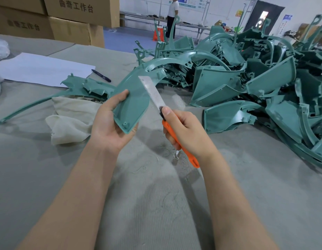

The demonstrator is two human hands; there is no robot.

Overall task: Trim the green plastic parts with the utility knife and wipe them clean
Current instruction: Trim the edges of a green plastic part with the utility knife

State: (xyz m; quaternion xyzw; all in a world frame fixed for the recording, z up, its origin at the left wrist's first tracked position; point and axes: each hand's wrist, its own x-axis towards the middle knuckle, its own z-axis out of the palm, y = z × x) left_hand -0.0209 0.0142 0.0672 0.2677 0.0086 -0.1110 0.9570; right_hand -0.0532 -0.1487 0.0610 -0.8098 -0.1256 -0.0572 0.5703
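In mid-frame, the curved green plastic panel [133, 103] would, it was judged, best be trimmed with the blade of the orange-handled utility knife [155, 97] drawn shallowly along its right edge, away from the holding thumb. The panel was gripped by the left hand [109, 123], fingers curled beneath, thumb above. The knife was clamped in the right hand [185, 134]. Further green plastic parts [265, 78] were heaped at upper right.

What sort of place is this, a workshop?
Most likely a factory finishing area. A large heap of green moulded plastic parts lies on the grey padded workbench, brown cardboard cartons are stacked behind it, and the right hand holds an orange-handled utility knife to one curved green part.
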